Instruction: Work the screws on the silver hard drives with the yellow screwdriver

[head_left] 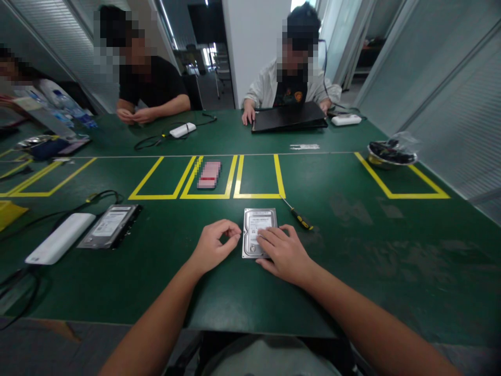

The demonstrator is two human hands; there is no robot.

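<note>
A silver hard drive [250,230] with a white label lies flat on the green table in front of me. My right hand [282,253] rests over its right side, fingers stretched across the label and thumb by the near edge. Close to the drive's left edge is my left hand [218,241], its thumb and fingertips brought together in a pinch. Whether something small sits between those fingertips I cannot make out. A screwdriver [300,218] with a black and yellow handle lies just beyond the drive, to the right.
To the left lie another hard drive [110,227] and a white power bank [60,238] with black cables. A pixelated pink object [209,175] is inside a yellow-taped box. A metal bowl [391,156] stands far right. Across the table, one person handles a black folder [289,119]; others sit left.
</note>
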